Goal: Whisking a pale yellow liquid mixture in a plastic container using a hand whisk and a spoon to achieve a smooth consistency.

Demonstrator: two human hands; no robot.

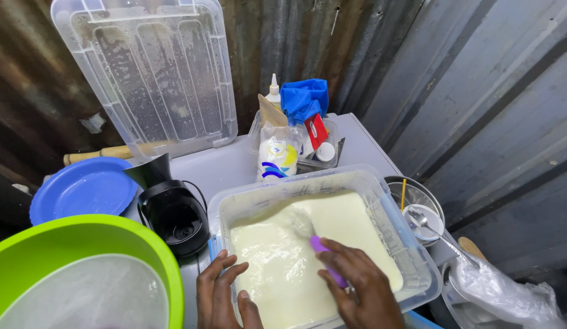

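A clear plastic tub in front of me holds pale yellow batter. My right hand is inside the tub, closed around a purple-handled utensil whose working end is sunk in the batter. My left hand rests with spread fingers on the tub's near left rim and holds nothing.
A green bowl with a clear inner cover sits at the lower left, a blue plate behind it, and a black appliance beside the tub. The tub's clear lid leans on the corrugated wall. A flour bag, a metal bowl with spoon.
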